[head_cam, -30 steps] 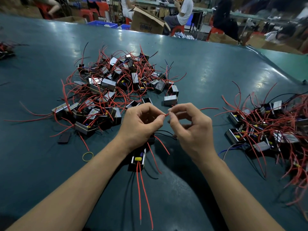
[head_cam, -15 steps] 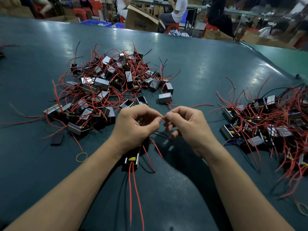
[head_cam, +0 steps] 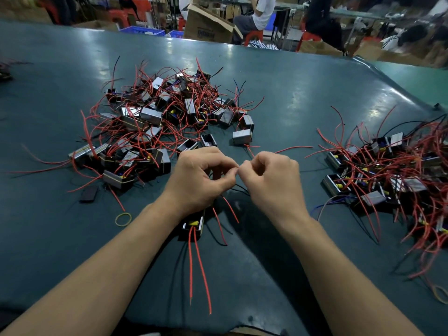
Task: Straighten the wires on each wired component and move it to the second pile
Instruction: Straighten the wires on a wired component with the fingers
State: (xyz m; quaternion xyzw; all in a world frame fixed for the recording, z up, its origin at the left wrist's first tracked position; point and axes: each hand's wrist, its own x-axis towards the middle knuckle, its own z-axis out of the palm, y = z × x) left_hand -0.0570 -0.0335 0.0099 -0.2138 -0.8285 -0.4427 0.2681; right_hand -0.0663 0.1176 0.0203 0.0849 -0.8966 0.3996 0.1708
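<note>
A black wired component [head_cam: 192,225] with a yellow part lies under my left wrist, two long red wires trailing from it toward me. My left hand [head_cam: 200,177] and my right hand [head_cam: 271,180] meet fingertip to fingertip above it, both pinching a thin wire of this component between thumb and forefinger. The wire itself is mostly hidden by the fingers. A big tangled pile of components [head_cam: 157,120] with red wires lies behind my left hand. A second pile [head_cam: 392,170] lies at the right.
The dark green table [head_cam: 291,98] has a yellow rubber band [head_cam: 123,219] and a small black flat piece [head_cam: 89,194] left of my left arm. Another rubber band [head_cam: 440,294] lies at the right edge. People sit among cardboard boxes [head_cam: 208,25] behind the table.
My right hand has closed in on my left, so the fingertips now touch. The red wire end seen between the hands earlier is hidden now.
</note>
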